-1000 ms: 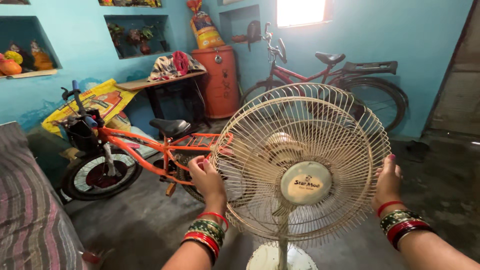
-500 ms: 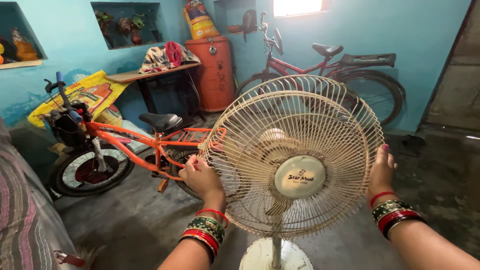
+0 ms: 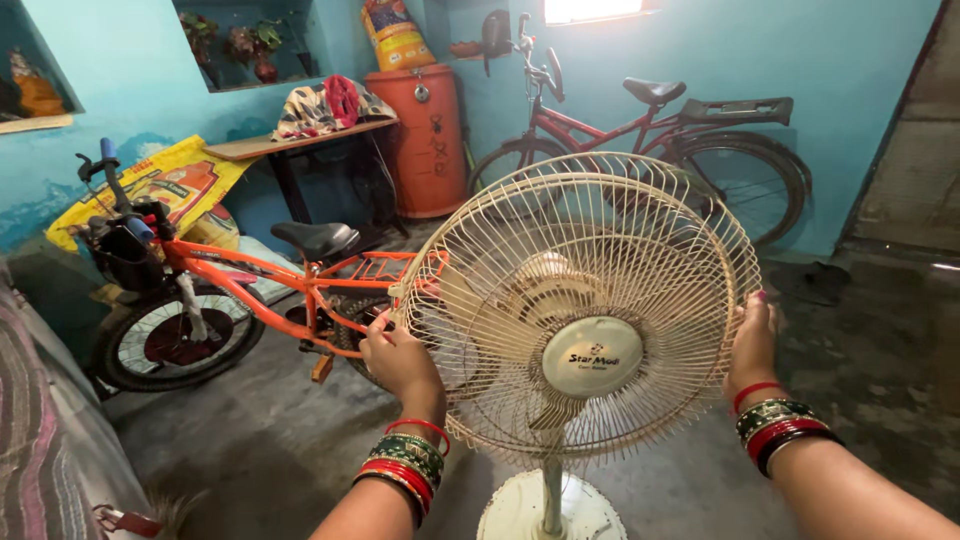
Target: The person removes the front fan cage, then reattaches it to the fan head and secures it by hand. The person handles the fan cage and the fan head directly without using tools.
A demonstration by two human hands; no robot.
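A cream pedestal fan with a round wire guard (image 3: 585, 250) stands in front of me on a round white base (image 3: 530, 515). My left hand (image 3: 400, 360) grips the guard's left rim, fingers curled round the wires. At the guard's right rim my right hand (image 3: 752, 340) is pressed flat, fingers up along the edge. Both wrists wear red and green bangles. The fan's blades show behind the wires and its round hub cap (image 3: 592, 357) faces me.
An orange bicycle (image 3: 230, 290) stands just left of the fan, a red bicycle (image 3: 650, 140) leans on the blue wall behind it. An orange drum (image 3: 425, 140), a wooden table (image 3: 300, 150) with cloth, and a striped bed edge (image 3: 40, 440) are nearby.
The view has shifted slightly; the fan sits a little lower and to the left in the picture. Both hands remain on the guard's rim, the right one slightly lower.
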